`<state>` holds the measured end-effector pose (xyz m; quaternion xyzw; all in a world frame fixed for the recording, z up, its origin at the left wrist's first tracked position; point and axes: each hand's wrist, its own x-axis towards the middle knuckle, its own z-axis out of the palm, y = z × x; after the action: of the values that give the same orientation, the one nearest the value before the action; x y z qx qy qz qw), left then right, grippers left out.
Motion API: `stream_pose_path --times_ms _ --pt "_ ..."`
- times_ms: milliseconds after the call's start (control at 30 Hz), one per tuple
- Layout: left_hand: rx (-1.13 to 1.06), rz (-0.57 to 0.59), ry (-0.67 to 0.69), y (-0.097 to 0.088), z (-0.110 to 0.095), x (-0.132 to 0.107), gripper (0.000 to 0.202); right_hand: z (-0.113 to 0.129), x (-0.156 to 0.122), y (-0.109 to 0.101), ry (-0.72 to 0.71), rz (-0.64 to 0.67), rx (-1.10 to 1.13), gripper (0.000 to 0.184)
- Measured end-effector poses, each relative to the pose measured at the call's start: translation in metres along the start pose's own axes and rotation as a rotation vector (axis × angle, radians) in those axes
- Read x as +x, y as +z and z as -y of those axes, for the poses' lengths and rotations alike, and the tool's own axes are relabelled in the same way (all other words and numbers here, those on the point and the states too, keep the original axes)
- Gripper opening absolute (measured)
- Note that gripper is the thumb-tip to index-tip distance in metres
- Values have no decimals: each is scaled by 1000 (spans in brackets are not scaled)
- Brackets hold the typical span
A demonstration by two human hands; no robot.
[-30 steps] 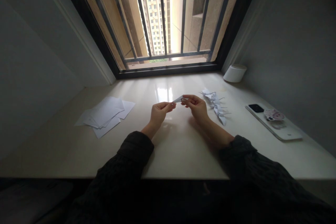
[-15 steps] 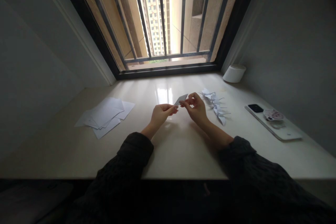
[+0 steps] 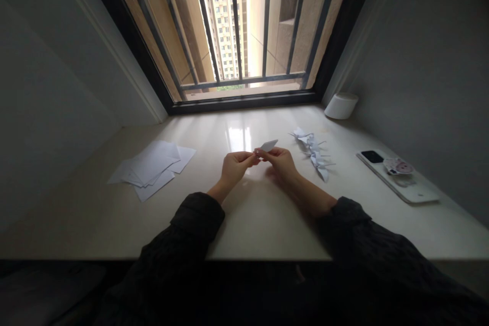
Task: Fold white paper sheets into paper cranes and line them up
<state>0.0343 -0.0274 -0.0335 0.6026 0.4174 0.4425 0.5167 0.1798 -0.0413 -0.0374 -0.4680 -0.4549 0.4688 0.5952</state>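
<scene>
A small folded piece of white paper [image 3: 268, 145] is held above the white counter, its pointed end toward the upper right. My left hand [image 3: 237, 165] pinches its near left end between thumb and fingers. My right hand [image 3: 280, 160] is closed on it too, the thumb pressed near the left fingertips. The fingers cover the lower part of the paper. Several folded paper cranes [image 3: 314, 155] lie in a row just right of my right hand.
Loose white paper sheets [image 3: 155, 165] lie overlapping on the left of the counter [image 3: 244, 224]. A phone [image 3: 399, 178] with a round grip rests at the right. A white cylindrical object [image 3: 341, 106] stands in the back right corner, beside the barred window [image 3: 244, 107].
My right hand has lowered and shifted slightly left, its thumb now close against my left fingertips. The folded paper has turned and shows a lighter face, its point a little further right.
</scene>
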Motion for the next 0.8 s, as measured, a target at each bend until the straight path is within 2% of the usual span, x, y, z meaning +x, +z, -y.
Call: stream_pose_path --times_ms 133,433,667,800 --pt "-10 18 -16 -1 3 2 37 4 -2 0 27 -50 4 30" --pt "-53 0 -52 -1 1 1 37 2 2 -2 -25 18 -18 32" --pt "-101 67 -107 6 -8 -5 38 1 2 -3 -52 -88 -34 33" --pt "-116 71 -114 7 -7 -5 38 1 2 -2 -40 -96 -25 33"
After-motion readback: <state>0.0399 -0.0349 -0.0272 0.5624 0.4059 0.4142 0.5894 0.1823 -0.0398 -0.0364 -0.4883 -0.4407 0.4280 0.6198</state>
